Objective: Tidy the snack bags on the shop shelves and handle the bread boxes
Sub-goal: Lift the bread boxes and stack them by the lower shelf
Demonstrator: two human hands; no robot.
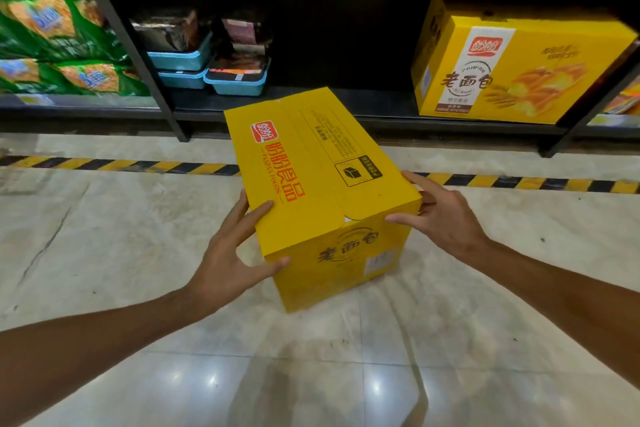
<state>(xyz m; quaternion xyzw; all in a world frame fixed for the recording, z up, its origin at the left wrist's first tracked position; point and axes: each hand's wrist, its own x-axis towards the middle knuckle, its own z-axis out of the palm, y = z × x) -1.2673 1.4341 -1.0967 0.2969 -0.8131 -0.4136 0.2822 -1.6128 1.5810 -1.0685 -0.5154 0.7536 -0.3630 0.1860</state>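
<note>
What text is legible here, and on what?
"盼盼食品", "PANPAN FOODS": top of held box.
"老面包": its near end face.
"盼盼", "老面包": front of shelf box.
Fine print on both boxes, green snack bags, shelf price tags: too blurred.

Yellow bread box (311, 163); black-and-yellow striped floor tape (138, 166).

You hold a yellow cardboard bread box (322, 191) between both hands above the pale tiled floor (104, 236): your left hand (232, 253) grips its near left corner, your right hand (440, 215) its right edge. A second yellow bread box (512, 62) stands on the low dark shelf (363, 107), right of blue plastic trays (211, 69) and green snack bags (59, 35).
</note>
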